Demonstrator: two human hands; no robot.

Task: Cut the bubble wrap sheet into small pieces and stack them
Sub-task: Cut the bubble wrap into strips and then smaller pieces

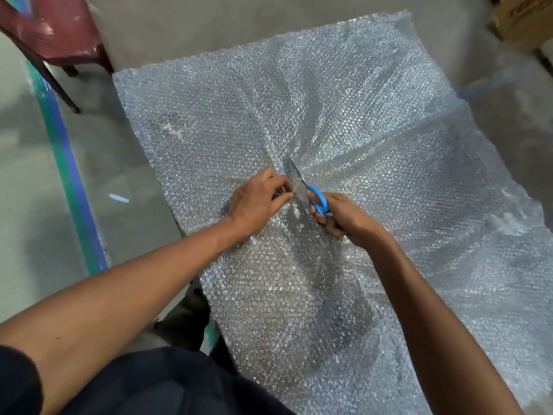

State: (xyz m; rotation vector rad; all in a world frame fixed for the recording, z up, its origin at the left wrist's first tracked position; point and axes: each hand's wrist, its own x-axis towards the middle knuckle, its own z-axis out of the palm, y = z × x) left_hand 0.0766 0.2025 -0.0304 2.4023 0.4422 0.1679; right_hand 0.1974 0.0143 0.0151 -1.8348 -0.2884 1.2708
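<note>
Concrete floor, sheet spread flat | my left hand pinches wrap beside the cut | right hand grips scissors mid-sheet | I'd keep it taut, cut straight.

Bubble wrap sheet spread on floor. Scissors at sheet centre, left hand just left of blades, right hand behind handles. Chair far left; box far right.
</note>
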